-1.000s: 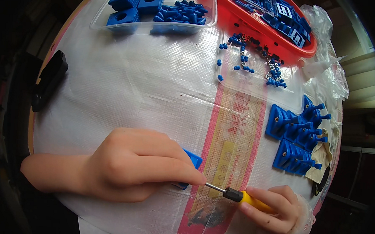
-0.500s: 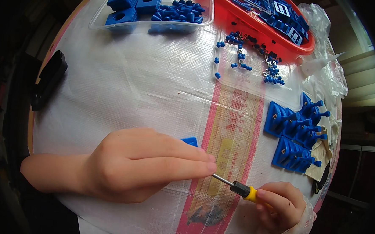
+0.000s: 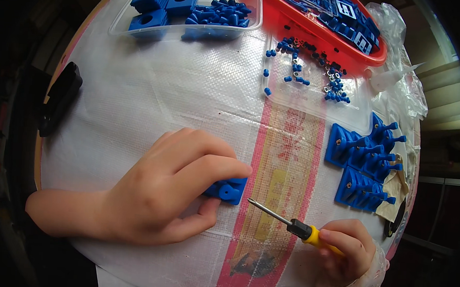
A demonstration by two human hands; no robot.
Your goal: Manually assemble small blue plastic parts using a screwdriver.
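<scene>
Left hand (image 3: 167, 192), one: we are seeing its fingers arching apart over the work, thumb meeting the near side; how firmly they are pinching we cannot tell

Blue piece (image 3: 229, 192), one, partly hidden: it is lying beneath those fingers, its small hole showing

Right hand (image 3: 352, 251), one: it is pinching the yellow grip of a screwdriver (image 3: 301, 229), whose bare tip is pointing toward the piece from just beside it, not touching

Hazards, by our judgement: we are risking a slip of the tip into the left thumb or index finger, since the shaft is slanting toward both; we are also risking a twisting piece, should the left hold be slack

Edges and room: pale woven sheet (image 3: 154, 93) is stretching from the left hand up to the clear tub (image 3: 122, 30), giving us our widest run; a black case (image 3: 61, 98) is bounding the left; finished-looking blue assemblies (image 3: 351, 187) are standing beyond the right hand, where a raised wrist could be knocking them; farther up, loose blue pegs (image 3: 336, 92) are lying on a clear lid (image 3: 348, 116), inviting a scatter if we are reaching carelessly
</scene>
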